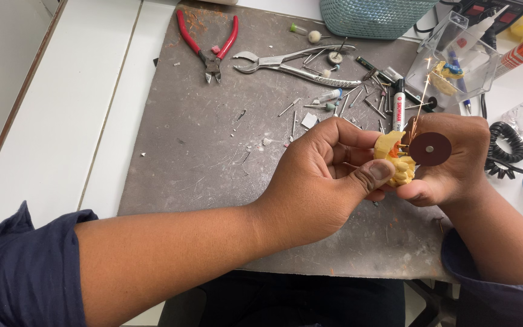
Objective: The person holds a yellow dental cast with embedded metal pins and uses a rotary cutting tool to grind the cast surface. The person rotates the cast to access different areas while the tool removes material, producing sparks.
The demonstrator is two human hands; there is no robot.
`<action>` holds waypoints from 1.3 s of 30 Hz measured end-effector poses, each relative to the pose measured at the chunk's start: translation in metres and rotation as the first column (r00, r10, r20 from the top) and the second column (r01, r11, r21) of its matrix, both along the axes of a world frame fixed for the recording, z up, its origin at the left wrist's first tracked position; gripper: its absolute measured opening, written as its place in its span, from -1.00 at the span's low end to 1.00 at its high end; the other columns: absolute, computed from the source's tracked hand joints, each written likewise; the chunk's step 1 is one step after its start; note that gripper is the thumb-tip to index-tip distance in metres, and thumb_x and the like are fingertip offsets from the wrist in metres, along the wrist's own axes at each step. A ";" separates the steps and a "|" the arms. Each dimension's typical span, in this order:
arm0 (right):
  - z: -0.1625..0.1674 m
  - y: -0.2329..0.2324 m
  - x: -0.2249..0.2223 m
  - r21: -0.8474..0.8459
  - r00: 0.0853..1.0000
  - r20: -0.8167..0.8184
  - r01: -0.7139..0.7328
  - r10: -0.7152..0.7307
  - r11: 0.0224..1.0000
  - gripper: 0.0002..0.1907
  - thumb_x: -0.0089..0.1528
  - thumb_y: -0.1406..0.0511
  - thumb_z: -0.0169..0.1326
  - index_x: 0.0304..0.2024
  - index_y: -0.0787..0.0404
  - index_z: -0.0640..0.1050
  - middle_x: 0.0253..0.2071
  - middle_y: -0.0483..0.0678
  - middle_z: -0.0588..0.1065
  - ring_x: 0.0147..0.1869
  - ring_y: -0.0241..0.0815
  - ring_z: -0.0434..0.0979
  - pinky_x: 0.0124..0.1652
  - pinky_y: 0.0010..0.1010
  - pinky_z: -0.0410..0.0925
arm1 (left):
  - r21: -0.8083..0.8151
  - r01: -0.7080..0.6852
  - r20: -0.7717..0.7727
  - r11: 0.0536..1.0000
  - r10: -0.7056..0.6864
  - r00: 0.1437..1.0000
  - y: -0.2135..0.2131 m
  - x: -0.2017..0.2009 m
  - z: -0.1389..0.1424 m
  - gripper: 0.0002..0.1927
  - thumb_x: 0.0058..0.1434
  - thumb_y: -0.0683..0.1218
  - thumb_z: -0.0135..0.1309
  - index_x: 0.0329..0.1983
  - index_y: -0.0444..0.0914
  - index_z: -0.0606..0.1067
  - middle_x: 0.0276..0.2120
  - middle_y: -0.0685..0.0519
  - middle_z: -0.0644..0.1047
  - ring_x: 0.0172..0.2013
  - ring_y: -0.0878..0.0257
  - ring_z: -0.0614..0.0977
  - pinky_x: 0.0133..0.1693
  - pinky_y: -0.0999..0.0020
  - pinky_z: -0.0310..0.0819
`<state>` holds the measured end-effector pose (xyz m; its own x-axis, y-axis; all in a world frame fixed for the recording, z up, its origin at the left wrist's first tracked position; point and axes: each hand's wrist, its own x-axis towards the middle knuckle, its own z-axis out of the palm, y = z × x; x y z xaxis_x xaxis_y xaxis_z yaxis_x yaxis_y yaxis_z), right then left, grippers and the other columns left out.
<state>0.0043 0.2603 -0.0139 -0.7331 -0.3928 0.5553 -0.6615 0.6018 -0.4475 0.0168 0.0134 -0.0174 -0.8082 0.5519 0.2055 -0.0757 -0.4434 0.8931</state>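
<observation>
My left hand point(319, 181) grips a small yellow dental model point(394, 158) with orange wax on it, thumb pressed on its front. My right hand point(449, 172) holds the same model from the right side, and a dark red round cutting disc point(430, 149) sits in front of its fingers. Thin wires stick up from the model between the two hands. Both hands hover over a grey work mat point(213, 151).
Red-handled pliers point(209, 45) and steel cutters point(292, 63) lie at the mat's far side among several small burs and pins. A black marker point(399, 100), a clear plastic box point(458, 57), a teal basket point(373, 15) and a black coiled cord point(505, 151) stand to the right.
</observation>
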 end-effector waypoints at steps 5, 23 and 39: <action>0.000 0.002 0.000 0.009 1.000 0.016 -0.009 0.009 1.000 -0.17 0.00 -0.38 0.17 -0.49 0.27 0.45 -0.64 -0.17 0.34 -0.57 -0.38 0.31 -0.55 -0.56 0.13 | 0.015 -0.001 -0.016 1.000 0.002 1.000 0.000 0.000 -0.001 -0.75 0.39 -0.21 0.06 0.06 -0.38 0.32 -0.06 -0.16 0.58 -0.05 0.21 0.69 -0.07 0.42 0.74; 0.000 0.000 0.000 -0.012 1.000 0.000 -0.015 0.015 1.000 -0.15 0.01 -0.39 0.16 -0.47 0.29 0.46 -0.61 -0.19 0.33 -0.59 -0.42 0.30 -0.54 -0.56 0.14 | 0.005 -0.005 -0.010 1.000 0.005 1.000 0.000 0.000 0.000 -0.74 0.38 -0.19 0.06 0.05 -0.38 0.33 -0.08 -0.16 0.59 -0.07 0.22 0.69 -0.08 0.43 0.74; 0.000 0.003 -0.001 -0.007 1.000 0.004 -0.011 0.011 1.000 -0.15 0.00 -0.40 0.16 -0.51 0.28 0.42 -0.65 -0.17 0.31 -0.61 -0.41 0.29 -0.56 -0.56 0.12 | 0.024 -0.004 -0.010 1.000 0.004 1.000 0.001 0.000 0.000 -0.74 0.39 -0.21 0.06 0.07 -0.37 0.32 -0.06 -0.16 0.58 -0.06 0.22 0.69 -0.06 0.43 0.74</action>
